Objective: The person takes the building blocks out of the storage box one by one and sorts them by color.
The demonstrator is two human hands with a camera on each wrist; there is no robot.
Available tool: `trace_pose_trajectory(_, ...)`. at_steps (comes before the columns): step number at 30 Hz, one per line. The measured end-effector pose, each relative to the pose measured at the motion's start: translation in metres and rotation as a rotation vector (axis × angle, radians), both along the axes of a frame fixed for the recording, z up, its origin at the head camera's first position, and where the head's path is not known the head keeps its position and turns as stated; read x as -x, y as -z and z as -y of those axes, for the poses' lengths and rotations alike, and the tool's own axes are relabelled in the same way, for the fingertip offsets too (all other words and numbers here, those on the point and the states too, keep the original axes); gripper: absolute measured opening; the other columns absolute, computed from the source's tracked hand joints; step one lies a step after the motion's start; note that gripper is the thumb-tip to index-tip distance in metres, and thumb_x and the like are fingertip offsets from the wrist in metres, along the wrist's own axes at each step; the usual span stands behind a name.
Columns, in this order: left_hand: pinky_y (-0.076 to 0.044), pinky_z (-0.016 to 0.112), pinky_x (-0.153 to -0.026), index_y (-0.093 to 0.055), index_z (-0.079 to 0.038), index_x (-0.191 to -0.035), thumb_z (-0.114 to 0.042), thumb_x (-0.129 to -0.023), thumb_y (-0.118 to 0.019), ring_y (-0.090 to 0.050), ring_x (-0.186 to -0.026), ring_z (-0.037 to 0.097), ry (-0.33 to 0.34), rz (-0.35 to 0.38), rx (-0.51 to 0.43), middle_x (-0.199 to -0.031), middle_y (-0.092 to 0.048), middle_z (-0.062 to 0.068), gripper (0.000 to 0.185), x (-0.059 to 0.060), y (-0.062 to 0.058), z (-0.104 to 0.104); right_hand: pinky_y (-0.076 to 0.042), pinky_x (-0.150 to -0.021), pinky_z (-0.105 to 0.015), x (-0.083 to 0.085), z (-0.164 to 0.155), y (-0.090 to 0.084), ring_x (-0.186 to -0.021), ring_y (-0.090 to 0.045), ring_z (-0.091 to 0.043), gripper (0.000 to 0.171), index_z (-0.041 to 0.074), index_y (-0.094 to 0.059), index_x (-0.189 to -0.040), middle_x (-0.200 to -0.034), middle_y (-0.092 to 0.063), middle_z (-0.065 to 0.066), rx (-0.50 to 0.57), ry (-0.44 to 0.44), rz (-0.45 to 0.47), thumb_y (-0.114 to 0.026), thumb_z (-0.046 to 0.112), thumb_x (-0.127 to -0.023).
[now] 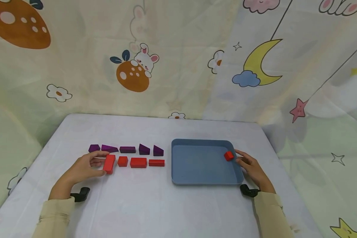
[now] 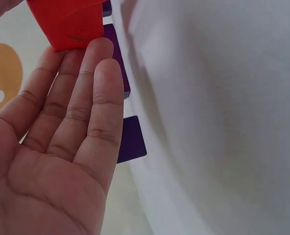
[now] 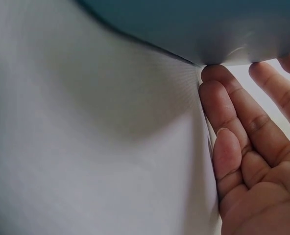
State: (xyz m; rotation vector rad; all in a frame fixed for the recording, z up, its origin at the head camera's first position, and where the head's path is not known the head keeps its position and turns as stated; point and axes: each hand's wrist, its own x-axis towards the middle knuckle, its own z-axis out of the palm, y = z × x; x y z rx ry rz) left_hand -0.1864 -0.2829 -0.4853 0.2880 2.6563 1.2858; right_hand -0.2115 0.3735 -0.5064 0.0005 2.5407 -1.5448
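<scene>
My left hand [image 1: 86,167] pinches a red rectangular block [image 1: 109,164] between thumb and fingers, at the left end of a row of red blocks. In the left wrist view the red block [image 2: 71,24] meets the fingertips, and the thumb lies partly out of frame. At the right end of the blue-grey tray [image 1: 205,180] is my right hand [image 1: 254,170], its fingers touching the outer side. Loosely bent fingers [image 3: 221,103] meet the tray's wall [image 3: 223,44] in the right wrist view. A small red cube [image 1: 228,156] sits inside the tray, near that end.
Behind the red blocks runs a row of purple blocks [image 1: 127,149], some wedge-shaped. A red cube [image 1: 122,161], a red rectangular block [image 1: 138,162] and a flat red block [image 1: 156,163] lie between the left hand and the tray. White cloth covers the table [image 1: 154,211].
</scene>
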Motion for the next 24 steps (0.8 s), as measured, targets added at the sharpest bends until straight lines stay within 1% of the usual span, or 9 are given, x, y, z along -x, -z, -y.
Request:
trace_pose_trajectory(3,-0.063,0.031,-0.093,-0.054,0.01,-0.148,-0.005,-0.086,-0.089,-0.068,-0.123,0.044,-0.004,0.021,0.009,-0.143,-0.062,0.032,0.072,0.002,0.003,0.0,-0.042,-0.117,-0.054,-0.001,0.001,0.0,-0.115,-0.057,0.003,0.059,0.002,-0.041,-0.165,-0.146,-0.06,-0.029,0.007,0.0,0.002,-0.062,0.021,-0.113)
trace_pose_trajectory(6,-0.063,0.04,-0.095,-0.053,0.01,-0.149,-0.005,-0.087,-0.089,-0.067,-0.125,0.046,-0.002,0.038,0.009,-0.143,-0.061,0.033,0.073,0.004,0.004,0.0,-0.043,-0.117,-0.053,-0.002,0.001,0.0,-0.115,-0.057,0.001,0.059,0.002,-0.041,-0.165,-0.145,-0.06,-0.029,0.007,0.001,0.001,-0.062,0.02,-0.113)
trace_pose_trajectory(8,-0.062,0.046,-0.097,-0.052,0.01,-0.15,-0.006,-0.087,-0.089,-0.066,-0.126,0.048,-0.001,0.046,0.011,-0.144,-0.061,0.034,0.074,0.005,0.005,0.0,-0.045,-0.115,-0.048,-0.002,0.001,-0.001,-0.115,-0.058,0.001,0.059,0.002,-0.042,-0.165,-0.144,-0.06,-0.028,0.003,0.002,-0.002,-0.062,0.021,-0.113)
trace_pose_trajectory(12,-0.06,0.054,-0.1,-0.051,0.008,-0.152,-0.009,-0.088,-0.089,-0.064,-0.129,0.05,-0.012,0.051,0.039,-0.146,-0.059,0.034,0.077,0.004,0.003,0.0,-0.047,-0.106,-0.029,-0.001,0.001,-0.001,-0.115,-0.058,0.0,0.059,0.002,-0.042,-0.164,-0.142,-0.061,-0.027,0.004,0.002,-0.011,-0.062,0.021,-0.112)
trace_pose_trajectory(13,-0.059,0.057,-0.1,-0.052,0.007,-0.152,-0.011,-0.088,-0.09,-0.063,-0.13,0.051,-0.017,0.044,0.057,-0.146,-0.06,0.034,0.077,0.004,0.001,-0.001,-0.046,-0.104,-0.025,-0.001,0.0,-0.001,-0.115,-0.058,0.001,0.059,0.002,-0.043,-0.164,-0.142,-0.062,-0.027,0.006,0.002,-0.011,-0.062,0.021,-0.112)
trace_pose_trajectory(15,-0.058,0.062,-0.101,-0.054,0.005,-0.152,-0.014,-0.088,-0.09,-0.062,-0.13,0.052,-0.033,0.027,0.088,-0.146,-0.06,0.034,0.076,0.001,-0.004,-0.003,-0.046,-0.103,-0.024,0.0,0.0,-0.001,-0.115,-0.058,0.001,0.059,0.002,-0.043,-0.164,-0.141,-0.062,-0.027,0.008,0.004,-0.012,-0.063,0.021,-0.112)
trace_pose_trajectory(19,-0.057,0.066,-0.099,-0.059,0.001,-0.15,-0.02,-0.09,-0.09,-0.06,-0.129,0.056,-0.078,-0.039,0.144,-0.146,-0.059,0.035,0.071,-0.004,-0.016,-0.013,-0.047,-0.109,-0.034,0.0,0.0,-0.001,-0.114,-0.059,0.0,0.058,0.002,-0.043,-0.164,-0.142,-0.062,-0.027,0.002,0.003,-0.016,-0.063,0.021,-0.112)
trace_pose_trajectory(21,-0.057,0.066,-0.098,-0.062,-0.001,-0.148,-0.02,-0.091,-0.089,-0.059,-0.128,0.057,-0.095,-0.084,0.141,-0.145,-0.059,0.033,0.066,-0.006,-0.02,-0.023,-0.047,-0.109,-0.036,0.0,0.0,-0.001,-0.114,-0.059,0.0,0.058,0.002,-0.043,-0.164,-0.141,-0.062,-0.027,0.002,0.004,-0.019,-0.063,0.021,-0.112)
trace_pose_trajectory(24,-0.057,0.066,-0.098,-0.067,-0.003,-0.144,-0.016,-0.092,-0.088,-0.061,-0.128,0.055,-0.107,-0.16,0.126,-0.144,-0.062,0.029,0.058,-0.008,-0.027,-0.04,-0.047,-0.105,-0.027,0.0,0.0,0.0,-0.113,-0.059,0.0,0.058,0.001,-0.043,-0.163,-0.139,-0.063,-0.027,0.014,0.003,-0.024,-0.063,0.019,-0.112)
